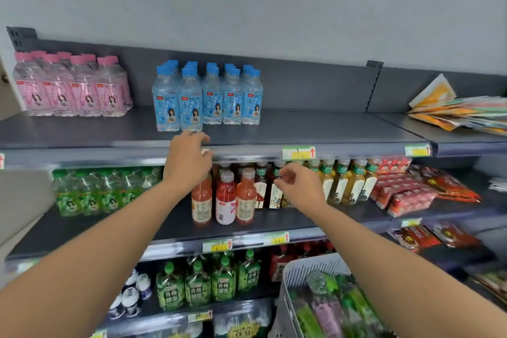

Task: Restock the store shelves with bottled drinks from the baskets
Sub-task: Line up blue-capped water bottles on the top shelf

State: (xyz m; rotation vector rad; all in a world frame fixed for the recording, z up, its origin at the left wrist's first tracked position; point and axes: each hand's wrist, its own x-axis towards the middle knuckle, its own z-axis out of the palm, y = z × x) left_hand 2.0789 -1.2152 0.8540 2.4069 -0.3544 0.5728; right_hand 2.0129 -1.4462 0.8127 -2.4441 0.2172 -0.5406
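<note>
Blue-capped water bottles (208, 97) stand in rows at the middle of the top shelf (315, 129). My left hand (188, 160) hovers just below the front-left blue bottle at the shelf's edge, fingers loosely curled, holding nothing. My right hand (297, 185) is lower, in front of the tea bottles (277, 189) on the second shelf, fingers loosely curled and empty. A grey slatted basket (307, 269) at the bottom right holds several green and purple bottles (329, 307).
Pink-capped bottles (74, 85) stand top left. On the second shelf are green bottles (96, 192), orange and pink juice bottles (225, 197), yellow tea bottles (348, 184) and red snack packs (406, 192). Flat packets (461, 112) lie top right. Bare shelf lies right of the blue bottles.
</note>
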